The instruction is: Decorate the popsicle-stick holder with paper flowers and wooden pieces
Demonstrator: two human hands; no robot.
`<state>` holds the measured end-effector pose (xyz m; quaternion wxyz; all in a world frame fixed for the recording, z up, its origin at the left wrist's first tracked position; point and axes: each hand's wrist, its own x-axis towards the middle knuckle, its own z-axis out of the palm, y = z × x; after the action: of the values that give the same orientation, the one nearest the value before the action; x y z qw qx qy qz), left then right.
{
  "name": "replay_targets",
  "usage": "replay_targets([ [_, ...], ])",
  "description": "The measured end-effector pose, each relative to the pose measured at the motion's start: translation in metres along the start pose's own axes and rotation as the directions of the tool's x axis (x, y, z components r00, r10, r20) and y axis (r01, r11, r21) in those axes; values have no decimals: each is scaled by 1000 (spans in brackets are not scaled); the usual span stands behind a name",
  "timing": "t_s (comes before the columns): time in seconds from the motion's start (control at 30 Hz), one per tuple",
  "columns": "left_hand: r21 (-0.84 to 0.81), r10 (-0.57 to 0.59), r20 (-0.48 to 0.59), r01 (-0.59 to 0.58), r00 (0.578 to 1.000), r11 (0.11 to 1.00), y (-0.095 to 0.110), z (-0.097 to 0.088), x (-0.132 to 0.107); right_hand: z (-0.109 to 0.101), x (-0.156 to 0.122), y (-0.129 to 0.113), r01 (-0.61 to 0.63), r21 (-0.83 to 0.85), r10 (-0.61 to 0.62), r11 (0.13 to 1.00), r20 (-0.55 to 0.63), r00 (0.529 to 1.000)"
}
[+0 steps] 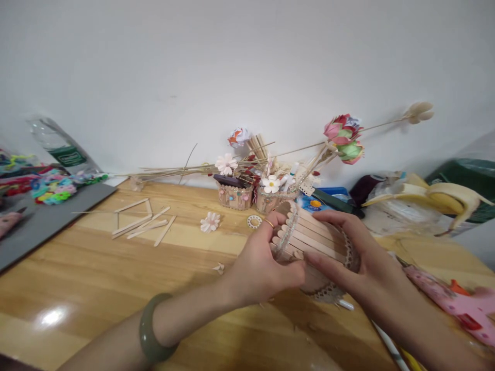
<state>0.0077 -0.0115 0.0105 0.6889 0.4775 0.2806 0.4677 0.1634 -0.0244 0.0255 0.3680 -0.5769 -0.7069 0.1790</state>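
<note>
Between my two hands a round holder made of popsicle sticks point(319, 236) is held tilted on its side above the table. Silvery trim runs round one end and scalloped lace round the other. My left hand point(263, 263) is closed on the near-left end, thumb along the sticks. Around the right end wraps my right hand point(358, 257), its thumb pressed on the side near a small pale piece point(297, 254). The tips of most fingers are hidden behind the holder.
Loose popsicle sticks point(143, 221), a pale flower point(210, 222) and a small ring point(254, 221) lie on the wooden table point(174, 288). Two decorated pots point(234, 197) with flowers stand by the wall. A pink glue gun point(456, 299) lies right, a banana peel point(436, 193) behind it, a bottle point(62, 147) far left.
</note>
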Motion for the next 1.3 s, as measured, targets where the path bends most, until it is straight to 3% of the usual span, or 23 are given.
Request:
replay_targets([
  [0.43, 4, -16, -23, 16, 1000, 1000, -2, -1, 1, 2, 1, 2, -8, 12, 8, 1000, -10, 1000],
  [0.67, 67, 1, -35, 1, 999, 998, -3, -8, 5, -14, 1, -8, -173, 83, 156, 981, 181, 971],
  [0.9, 89, -31, -46, 35, 998, 995, -1, -6, 5, -5, 2, 1, -67, 58, 59, 996, 122, 991],
  [1.3, 90, -34, -74, 41, 997, 995, 2, -5, 5, 0, 3, -2, -36, 34, 34, 999, 64, 997],
])
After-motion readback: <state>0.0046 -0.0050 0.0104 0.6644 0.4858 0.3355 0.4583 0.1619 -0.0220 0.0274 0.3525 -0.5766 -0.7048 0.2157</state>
